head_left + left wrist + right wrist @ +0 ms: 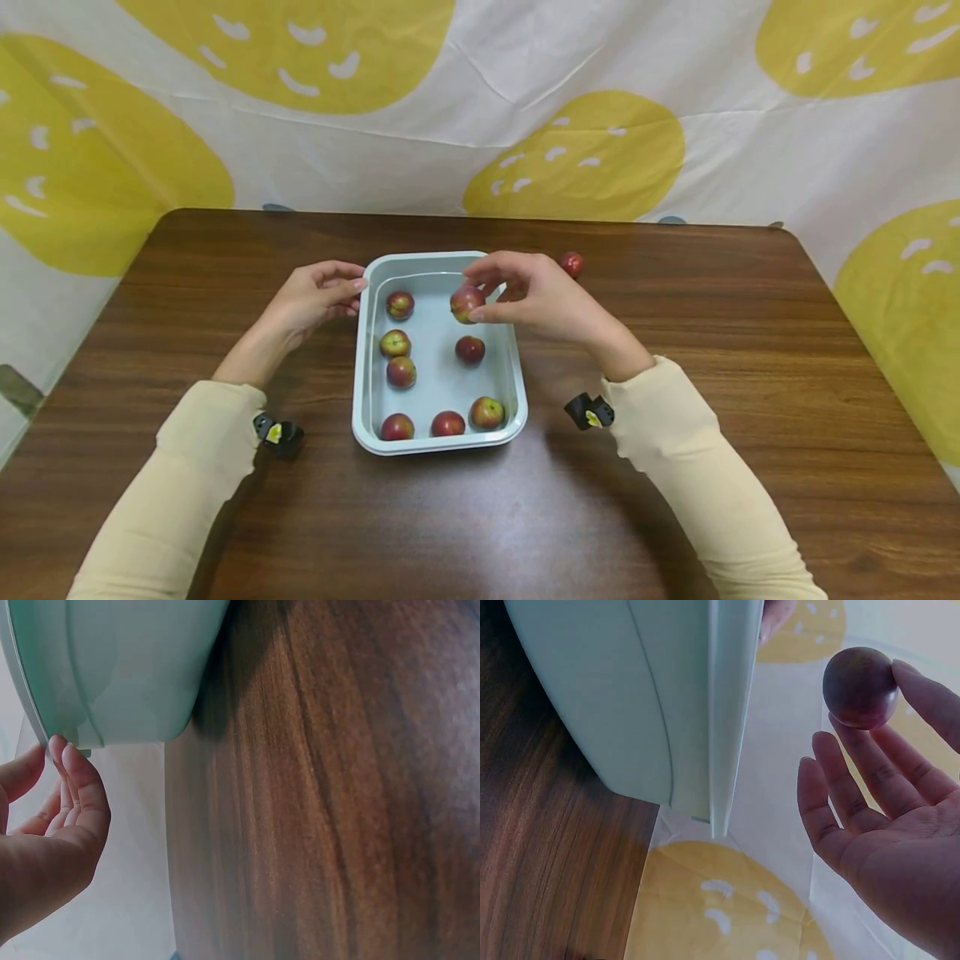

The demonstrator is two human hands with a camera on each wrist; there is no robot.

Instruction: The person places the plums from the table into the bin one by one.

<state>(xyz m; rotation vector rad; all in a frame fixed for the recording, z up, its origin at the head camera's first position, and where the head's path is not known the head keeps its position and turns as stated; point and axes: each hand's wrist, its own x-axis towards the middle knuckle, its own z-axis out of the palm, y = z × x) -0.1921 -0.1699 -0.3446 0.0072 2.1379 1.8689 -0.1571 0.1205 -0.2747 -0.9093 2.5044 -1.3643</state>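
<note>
My right hand pinches a red-green plum between thumb and fingertips, above the right side of a pale blue plastic tub. In the right wrist view the plum hangs clear of the tub wall, the other fingers of the hand spread below it. At the tub's upper left corner, my left hand grips the rim, thumb over it and fingers beneath, as the left wrist view shows at the hand. Several plums lie inside, among them a dark red one under the held plum.
Another red plum lies on the brown wooden table behind my right hand, outside the tub. A white cloth with yellow shapes hangs beyond the table's far edge.
</note>
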